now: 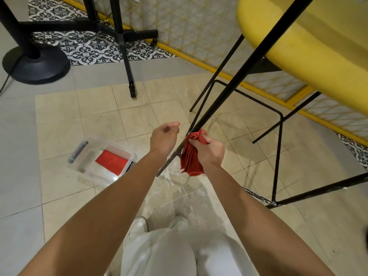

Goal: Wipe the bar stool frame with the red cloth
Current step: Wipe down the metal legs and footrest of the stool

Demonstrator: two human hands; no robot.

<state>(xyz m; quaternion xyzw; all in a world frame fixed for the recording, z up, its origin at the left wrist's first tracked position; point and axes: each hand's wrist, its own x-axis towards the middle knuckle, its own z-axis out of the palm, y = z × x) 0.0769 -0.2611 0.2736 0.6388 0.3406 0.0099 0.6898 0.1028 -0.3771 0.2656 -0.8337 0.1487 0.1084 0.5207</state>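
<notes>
A crumpled red cloth hung bunched against a thin black leg of the yellow-seated bar stool frame. The right hand clamped its grip around the cloth, pressing it to the leg. The left hand hovered just beside, fingers loosely curled, holding nothing.

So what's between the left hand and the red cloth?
In the head view, only the stool's black leg runs between the left hand and the red cloth.

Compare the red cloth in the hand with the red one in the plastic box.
The red cloth is bunched and hangs in folds, gripped by the right hand against the bar stool leg. The red piece in the clear plastic box lies flat on the floor box's bottom, untouched. Both are the same bright red.
</notes>
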